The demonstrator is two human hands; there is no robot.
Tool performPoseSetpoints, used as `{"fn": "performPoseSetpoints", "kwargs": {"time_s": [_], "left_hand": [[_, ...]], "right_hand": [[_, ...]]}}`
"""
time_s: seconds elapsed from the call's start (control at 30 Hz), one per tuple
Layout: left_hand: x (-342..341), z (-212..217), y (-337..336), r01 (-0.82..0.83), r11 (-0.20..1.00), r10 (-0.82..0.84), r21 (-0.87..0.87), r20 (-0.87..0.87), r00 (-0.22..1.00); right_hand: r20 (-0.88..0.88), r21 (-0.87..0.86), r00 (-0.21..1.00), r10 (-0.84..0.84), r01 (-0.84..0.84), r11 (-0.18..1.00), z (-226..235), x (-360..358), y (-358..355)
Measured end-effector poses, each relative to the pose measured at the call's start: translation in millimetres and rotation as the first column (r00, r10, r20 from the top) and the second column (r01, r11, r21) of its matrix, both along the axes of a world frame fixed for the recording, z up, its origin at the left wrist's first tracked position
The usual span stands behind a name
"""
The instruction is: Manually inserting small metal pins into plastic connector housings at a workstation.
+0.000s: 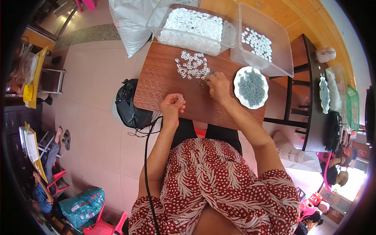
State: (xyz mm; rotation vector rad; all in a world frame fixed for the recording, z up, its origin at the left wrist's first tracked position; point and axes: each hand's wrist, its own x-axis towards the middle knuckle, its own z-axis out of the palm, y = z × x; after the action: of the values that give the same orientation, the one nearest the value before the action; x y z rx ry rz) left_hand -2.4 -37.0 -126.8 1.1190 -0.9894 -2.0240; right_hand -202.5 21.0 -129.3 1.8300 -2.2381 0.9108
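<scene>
My left hand (171,111) is closed near the front edge of the brown table (154,72). Between thumb and forefinger it pinches a small white plastic piece (180,98). My right hand (218,88) reaches over the tabletop with its fingers drawn together; what they hold, if anything, is too small to make out. Beside those fingertips lie a few thin dark grey pieces (201,83), perhaps screws. Just beyond is a loose spread of flat white plastic pieces with holes (190,64). Right of my right hand, a white scalloped plate (237,81) carries a heap of similar grey pieces (251,88).
At the table's far side stands a clear bin (154,24) full of white pieces. A second clear bin (280,43) holds fewer. A black bag (133,103) sits left of the table, and a black cable (146,168) runs past my left arm. Other people sit at both sides.
</scene>
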Motion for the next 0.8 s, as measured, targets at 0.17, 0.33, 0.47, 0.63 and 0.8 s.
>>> {"fn": "performPoseSetpoints", "kwargs": {"time_s": [0.17,0.33,0.47,0.63,0.8], "left_hand": [[-1.7,0.8,2.5,0.006,1.000,-0.007,0.019,0.012,1.000],[-0.1,-4.2,4.9,0.014,0.999,-0.015,0.032,0.031,0.999],[-0.4,-2.4,5.6,0.027,0.999,-0.029,0.047,0.046,0.998],[-0.5,9.1,6.9,0.025,0.997,-0.026,0.075,0.003,1.000],[8.4,31.1,4.5,0.053,0.982,-0.036,0.179,-0.099,0.994]], "right_hand": [[0.071,0.073,0.997,0.034,-0.039,0.997,-5.5,-0.6,8.7],[0.032,0.119,0.999,0.037,-0.041,0.992,-4.3,16.2,7.1],[-0.046,0.146,0.997,0.058,-0.051,0.988,-11.9,17.8,3.4],[-0.024,0.116,0.997,0.075,-0.072,0.991,-4.9,21.4,0.5],[0.422,0.116,0.904,0.068,-0.128,0.985,47.4,43.7,10.9]]}}
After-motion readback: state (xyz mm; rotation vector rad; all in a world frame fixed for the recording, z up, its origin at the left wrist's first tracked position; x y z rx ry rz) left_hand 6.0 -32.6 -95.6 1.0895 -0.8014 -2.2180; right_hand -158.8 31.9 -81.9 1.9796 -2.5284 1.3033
